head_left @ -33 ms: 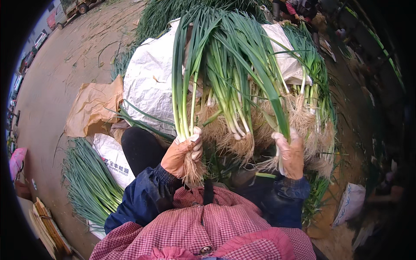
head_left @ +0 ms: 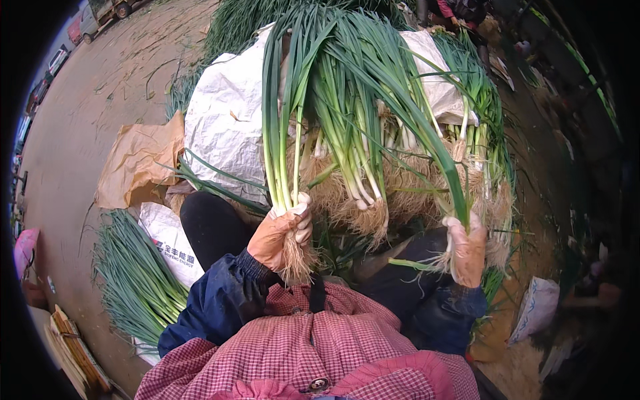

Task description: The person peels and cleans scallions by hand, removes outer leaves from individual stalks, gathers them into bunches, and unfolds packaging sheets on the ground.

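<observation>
My left hand (head_left: pixel 283 237), in a soiled tan covering with pale fingers, is closed round a small bunch of green onions (head_left: pixel 283 157) at the white stems, just above their stringy roots. Their long leaves reach up across the pile. My right hand (head_left: pixel 465 243) is closed on a long, thick onion stalk (head_left: pixel 450 170), with pale roots hanging at its left side. Between and beyond my hands lies a heap of onions (head_left: pixel 353 133) with bushy roots toward me, resting among white sacks (head_left: pixel 223 127). My dark-clad knees (head_left: pixel 210 227) are bent below the heap.
Brown paper (head_left: pixel 137 163) and another onion bundle (head_left: pixel 137 273) on a sack lie at my left, beside stacked flat boards (head_left: pixel 80 347). A pale sack (head_left: pixel 533 310) lies at the right. Another person (head_left: pixel 460 17) is at the upper right. Parked vehicles (head_left: pixel 100 23) stand far left.
My right hand has moved right and slightly down, carrying its stalk with it. My left hand stays in about the same place, still closed on its bunch.
</observation>
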